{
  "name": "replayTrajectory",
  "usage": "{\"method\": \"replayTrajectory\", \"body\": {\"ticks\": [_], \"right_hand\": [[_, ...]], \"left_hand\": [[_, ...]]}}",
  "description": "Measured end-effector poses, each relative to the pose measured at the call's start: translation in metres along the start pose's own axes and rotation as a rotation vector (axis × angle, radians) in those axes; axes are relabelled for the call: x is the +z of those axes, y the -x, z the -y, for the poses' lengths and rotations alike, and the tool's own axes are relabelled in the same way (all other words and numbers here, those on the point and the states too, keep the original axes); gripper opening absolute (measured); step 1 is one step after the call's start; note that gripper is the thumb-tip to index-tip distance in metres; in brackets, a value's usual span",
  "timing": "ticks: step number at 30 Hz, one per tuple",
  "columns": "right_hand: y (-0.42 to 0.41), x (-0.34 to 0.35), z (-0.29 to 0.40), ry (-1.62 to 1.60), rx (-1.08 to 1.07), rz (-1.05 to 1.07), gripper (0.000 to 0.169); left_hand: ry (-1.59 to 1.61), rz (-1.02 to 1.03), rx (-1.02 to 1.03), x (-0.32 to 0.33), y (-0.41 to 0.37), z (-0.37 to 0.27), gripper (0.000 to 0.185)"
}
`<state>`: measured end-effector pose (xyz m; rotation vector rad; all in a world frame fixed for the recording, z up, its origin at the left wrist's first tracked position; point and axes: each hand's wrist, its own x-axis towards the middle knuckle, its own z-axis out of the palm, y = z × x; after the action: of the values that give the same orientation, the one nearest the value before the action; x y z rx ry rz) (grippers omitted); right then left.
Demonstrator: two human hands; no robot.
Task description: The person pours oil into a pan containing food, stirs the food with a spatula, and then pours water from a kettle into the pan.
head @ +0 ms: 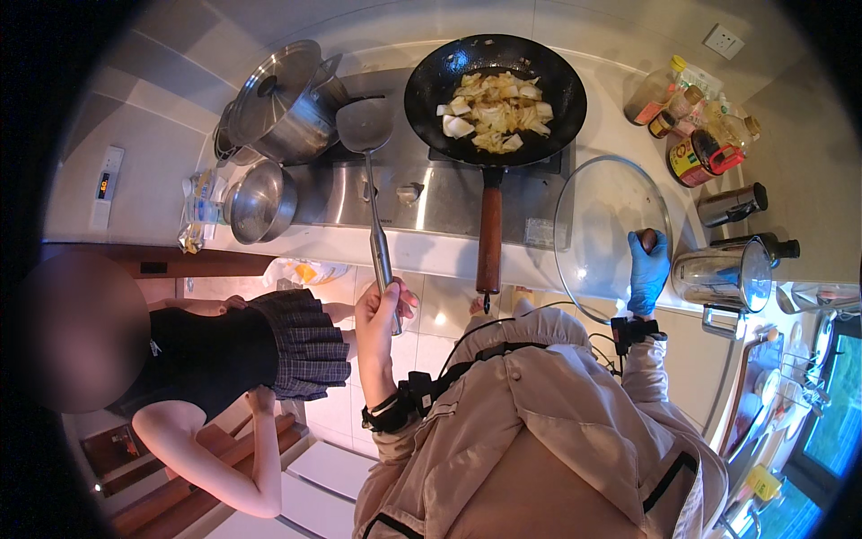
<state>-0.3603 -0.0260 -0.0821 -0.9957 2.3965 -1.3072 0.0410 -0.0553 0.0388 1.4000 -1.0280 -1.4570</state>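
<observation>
My left hand (384, 303), bare, grips the handle of a metal wok spatula (374, 202). The spatula's broad blade points away from me, over the left part of the gas stove (343, 202). In a blue glove, my right hand (648, 273) is closed around the brown knob of a clear glass lid (606, 222). That lid is at the counter's front right, its near rim past the edge. Between my hands, a black wok (421, 101) with a wooden handle (490, 236) stands on the stove. Chopped cabbage (502, 111) lies in its middle.
A steel stockpot (303, 121) with a lid and a steel bowl (262, 202) stand at left. Sauce bottles (697, 158) and a clear pitcher (720, 276) line the right side. A person (215, 343) stands to my left, near a plastic bag (303, 271) on the floor.
</observation>
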Motion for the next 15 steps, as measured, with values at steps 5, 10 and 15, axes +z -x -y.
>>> {"method": "replayTrajectory", "body": {"ticks": [5, 10, 15], "right_hand": [[0.007, -0.005, 0.011, -0.135, 0.045, -0.05, 0.027], [0.0, -0.01, 0.033, -0.276, -0.015, -0.191, 0.028], [-0.028, -0.012, 0.106, -0.356, -0.138, -0.081, 0.03]], "left_hand": [[-0.014, -0.009, -0.018, 0.0, 0.001, -0.003, 0.016], [-0.002, -0.011, 0.002, 0.0, 0.0, 0.002, 0.016], [0.002, -0.037, -0.022, 0.003, 0.002, 0.008, 0.016]]}}
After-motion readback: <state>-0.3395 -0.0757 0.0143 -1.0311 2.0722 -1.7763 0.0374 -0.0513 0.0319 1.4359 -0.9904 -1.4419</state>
